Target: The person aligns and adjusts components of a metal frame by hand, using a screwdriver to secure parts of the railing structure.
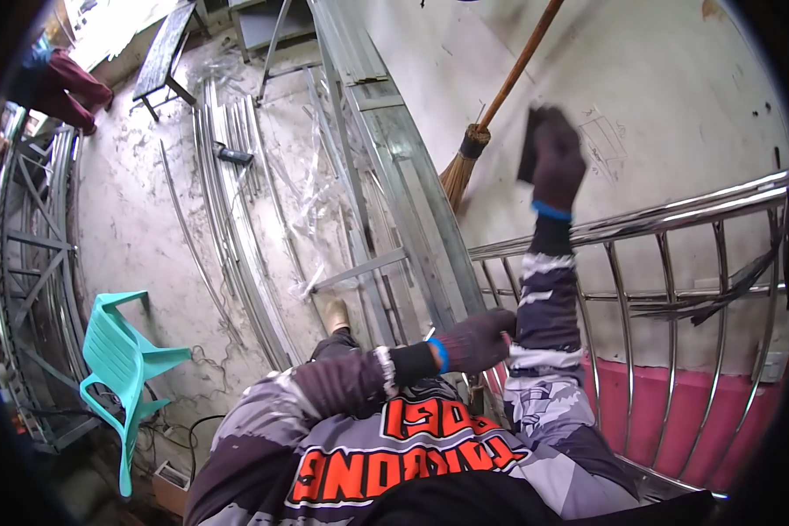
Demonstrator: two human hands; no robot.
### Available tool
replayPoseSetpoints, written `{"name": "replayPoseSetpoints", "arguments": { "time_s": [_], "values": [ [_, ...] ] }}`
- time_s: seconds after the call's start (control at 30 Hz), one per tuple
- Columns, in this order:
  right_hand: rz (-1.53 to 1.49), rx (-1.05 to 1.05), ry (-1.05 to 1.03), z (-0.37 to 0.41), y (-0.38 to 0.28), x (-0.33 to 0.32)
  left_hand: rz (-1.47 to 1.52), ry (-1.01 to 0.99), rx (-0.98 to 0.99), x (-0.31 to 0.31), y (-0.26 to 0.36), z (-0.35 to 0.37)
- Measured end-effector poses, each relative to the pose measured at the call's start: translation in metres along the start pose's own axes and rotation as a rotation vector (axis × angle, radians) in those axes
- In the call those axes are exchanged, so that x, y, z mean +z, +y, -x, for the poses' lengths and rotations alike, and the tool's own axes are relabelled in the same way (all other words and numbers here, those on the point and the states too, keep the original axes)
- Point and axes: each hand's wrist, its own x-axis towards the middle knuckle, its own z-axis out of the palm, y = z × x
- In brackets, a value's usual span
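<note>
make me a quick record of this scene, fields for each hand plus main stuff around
left hand: gloved in dark maroon fabric, blue at the wrist; beside the right forearm; grip unclear
right hand: similarly gloved, raised, holding a dark flat object too blurred to identify
right side: shiny tubular metal railing
upper middle: straw broom with long brown wooden handle
on floor: long thin silver metal bars; turquoise plastic chair with armrests

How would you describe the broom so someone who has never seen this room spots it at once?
Find the pale wall at upper right, above the shiny metal railing. In front of that wall, left of the raised right hand, the broom slants with its bristles down. Its reddish-brown stick handle and flared straw-coloured bristles set it apart from the long grey metalwork beside it.
</note>
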Motion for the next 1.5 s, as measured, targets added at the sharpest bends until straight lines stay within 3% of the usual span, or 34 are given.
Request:
{"name": "replayPoseSetpoints", "arguments": {
  "time_s": [0.07, 0.13, 0.2, 0.27, 0.33, 0.43, 0.53, 0.6, 0.63, 0.67, 0.7, 0.73, 0.77, 0.83, 0.87, 0.93, 1.03, 1.17, 1.27, 1.4, 1.43, 1.5],
  "values": [
    [-0.042, -0.176, 0.088, -0.043, -0.048, -0.001, 0.091, 0.012, 0.306, 0.026, -0.001, -0.028],
    [0.082, -0.39, 0.074, -0.064, -0.071, -0.008, 0.054, 0.039, 0.233, 0.028, 0.005, -0.027],
    [-0.026, -0.398, 0.062, -0.066, -0.078, -0.008, 0.014, 0.087, 0.173, 0.023, 0.019, -0.026],
    [0.066, -0.452, 0.003, -0.058, -0.077, -0.004, -0.127, 0.128, 0.145, 0.014, 0.037, -0.015],
    [0.05, -0.423, -0.074, -0.047, -0.074, 0.0, -0.047, 0.143, 0.191, 0.012, 0.023, -0.017],
    [-0.023, -0.366, -0.097, -0.045, -0.067, 0.007, 0.096, 0.154, 0.092, 0.014, 0.012, -0.018],
    [-0.051, -0.265, -0.169, -0.04, -0.068, 0.009, -0.228, 0.183, 0.165, 0.011, 0.011, -0.011],
    [0.089, -0.404, -0.256, -0.028, -0.065, 0.014, -0.37, 0.169, 0.129, 0.0, 0.012, 0.0],
    [0.078, -0.326, -0.298, -0.016, -0.056, 0.014, -0.513, 0.156, 0.098, -0.007, 0.012, 0.007],
    [0.104, -0.337, -0.319, -0.002, -0.035, 0.016, -0.369, 0.32, 0.156, -0.017, 0.009, 0.015],
    [0.166, -0.275, -0.381, 0.02, -0.022, 0.013, -0.382, 0.481, 0.163, -0.037, -0.008, 0.017],
    [0.167, -0.268, -0.43, 0.046, -0.002, 0.009, -0.413, 0.595, 0.29, -0.065, -0.017, 0.02],
    [0.155, -0.247, -0.423, 0.079, 0.001, 0.007, -0.215, 0.718, 0.169, -0.089, -0.019, 0.02],
    [0.337, -0.265, -0.524, 0.131, 0.0, -0.011, -0.545, 0.879, 0.175, -0.142, -0.029, 0.02],
    [0.361, -0.147, -0.686, 0.152, -0.005, -0.023, -0.582, 0.832, 0.035, -0.155, -0.034, 0.022],
    [0.451, -0.179, -0.723, 0.181, -0.005, -0.033, -0.729, 0.773, 0.037, -0.162, -0.064, 0.018],
    [0.523, -0.412, -0.633, 0.189, 0.0, -0.032, -0.454, 0.596, 0.013, -0.149, -0.089, 0.016],
    [0.435, -0.407, -0.653, 0.155, 0.023, 0.008, -0.133, 0.65, 0.116, -0.15, -0.112, 0.013],
    [0.414, -0.396, -0.596, 0.108, 0.045, 0.076, 0.114, 0.623, 0.071, -0.16, -0.116, 0.013],
    [0.43, -0.265, -0.721, 0.085, 0.046, 0.105, 0.169, 0.711, 0.083, -0.178, -0.109, 0.003],
    [0.447, -0.303, -0.683, 0.095, 0.047, 0.093, 0.145, 0.739, 0.048, -0.184, -0.103, 0.003],
    [0.428, -0.357, -0.591, 0.124, 0.037, 0.055, -0.306, 0.845, 0.166, -0.194, -0.091, -0.007]
  ]
}}
